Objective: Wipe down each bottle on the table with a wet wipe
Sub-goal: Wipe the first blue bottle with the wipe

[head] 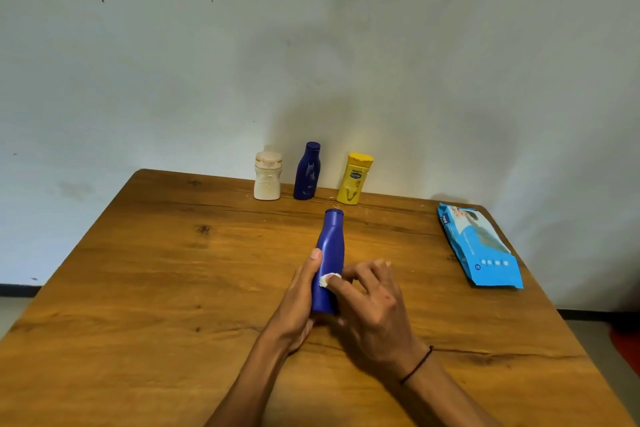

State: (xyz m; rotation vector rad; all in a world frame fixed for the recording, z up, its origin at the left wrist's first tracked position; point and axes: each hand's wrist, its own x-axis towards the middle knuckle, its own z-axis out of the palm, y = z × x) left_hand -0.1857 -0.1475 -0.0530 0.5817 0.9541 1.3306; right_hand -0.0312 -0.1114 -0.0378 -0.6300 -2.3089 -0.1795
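- Warm brown wooden desk [173,288] with dark knots fills the lower view, pushed against a plain pale wall [311,45]; every place below is given from the bright blue plastic bottle [329,253] near its middle.
- Nearest, the left hand [298,305] grasps that bottle's lower body from the left, thumb laid along its side, probably to steady it against rubbing.
- Just right of the bottle, the right hand [370,302] pinches a small crumpled white wet wipe [329,279] and presses it on the bottle's near half, so wiping looks under way.
- This bottle leans away from the person: its base is low and near, in the left palm; its capped neck points toward the wall, and its long axis runs near to far.
- Well right of it, a flat blue wet-wipe packet [481,246] lies by the desk's edge, handy for fresh wipes.
- Beyond its cap, three bottles stand upright in a row by the wall, likely queued or finished, I cannot tell which: a cream squat bottle [267,177], a dark blue bottle [307,172], a yellow bottle [354,180].
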